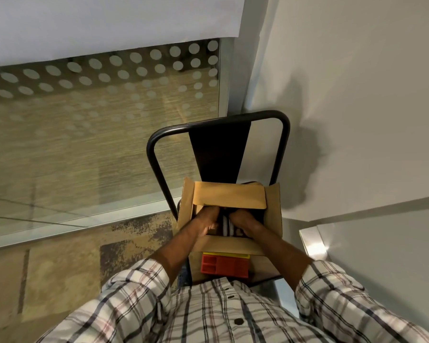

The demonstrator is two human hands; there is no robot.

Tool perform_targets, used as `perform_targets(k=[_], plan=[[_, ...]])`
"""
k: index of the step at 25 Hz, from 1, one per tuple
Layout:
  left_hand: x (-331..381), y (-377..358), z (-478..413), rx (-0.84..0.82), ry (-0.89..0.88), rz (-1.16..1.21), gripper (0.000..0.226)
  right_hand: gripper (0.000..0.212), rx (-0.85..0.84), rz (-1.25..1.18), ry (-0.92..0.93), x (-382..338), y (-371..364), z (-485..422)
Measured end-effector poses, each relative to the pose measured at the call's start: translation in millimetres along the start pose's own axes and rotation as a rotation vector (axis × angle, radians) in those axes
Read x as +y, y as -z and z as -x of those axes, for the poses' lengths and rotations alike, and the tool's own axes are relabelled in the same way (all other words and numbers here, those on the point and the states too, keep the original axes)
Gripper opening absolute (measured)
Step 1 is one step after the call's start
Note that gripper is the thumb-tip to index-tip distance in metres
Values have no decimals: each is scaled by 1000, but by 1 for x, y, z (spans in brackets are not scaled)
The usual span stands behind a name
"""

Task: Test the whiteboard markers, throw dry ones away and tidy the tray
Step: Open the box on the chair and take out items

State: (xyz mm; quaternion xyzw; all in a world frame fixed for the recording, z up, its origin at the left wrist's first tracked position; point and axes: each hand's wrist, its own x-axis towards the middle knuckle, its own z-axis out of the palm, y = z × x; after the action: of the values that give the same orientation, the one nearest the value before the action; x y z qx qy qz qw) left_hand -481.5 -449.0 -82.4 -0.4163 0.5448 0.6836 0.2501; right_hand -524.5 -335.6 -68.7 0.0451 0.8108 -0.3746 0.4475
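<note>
An open cardboard box stands on the seat of a black metal chair. Both my hands reach down into it. My left hand and my right hand lie side by side inside the box, fingers curled downward around a bunch of white and dark markers that show between them. The fingertips are hidden inside the box. A red tray with compartments, a yellow piece behind it, sits on the seat in front of the box, just before my body.
The chair stands in a corner, with a frosted-dot glass partition to the left and a white wall to the right. A whiteboard edge with a ledge runs at the right. Patterned carpet covers the floor.
</note>
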Motion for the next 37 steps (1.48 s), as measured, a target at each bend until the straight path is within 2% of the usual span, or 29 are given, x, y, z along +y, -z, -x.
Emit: perform_targets(k=[1,3,5,7,11,13,17,19,21,24,26,27,29,33,35,37], plan=[[1,0,3,-10,-16,20,28,19,11,1,33,-1,0,1],[4,1,9,-25,-56,65,18,26,-4,37,60,-1,2,4],[5,5,10,-28,-93,83,22,35,-37,80,62,0,6,5],[5,7,10,-58,-147,107,29,35,-22,97,101,3,9,5],[10,-6,30,-15,-220,254,26,40,96,91,377,4,15,18],[10,-13,41,-51,-274,287,22,42,125,94,480,9,17,26],[12,-11,58,-97,-337,242,28,37,118,125,562,9,30,35],[18,-9,69,-87,-377,127,29,35,117,189,560,3,44,37],[20,-5,77,68,-522,-140,29,36,156,247,556,-2,60,36],[12,11,92,525,-843,-599,25,43,215,350,567,-11,83,38],[5,22,102,739,-882,-806,23,46,287,469,566,-20,96,38],[1,25,104,754,-856,-854,25,45,341,555,561,-24,101,37],[-2,25,106,639,-804,-799,34,45,405,640,541,-31,105,37],[-6,15,107,292,-694,-637,73,45,301,423,584,-34,105,39],[-13,13,107,131,-548,-761,95,41,287,332,608,-35,108,40],[-18,14,107,55,-504,-1053,115,37,286,220,624,-37,110,41]])
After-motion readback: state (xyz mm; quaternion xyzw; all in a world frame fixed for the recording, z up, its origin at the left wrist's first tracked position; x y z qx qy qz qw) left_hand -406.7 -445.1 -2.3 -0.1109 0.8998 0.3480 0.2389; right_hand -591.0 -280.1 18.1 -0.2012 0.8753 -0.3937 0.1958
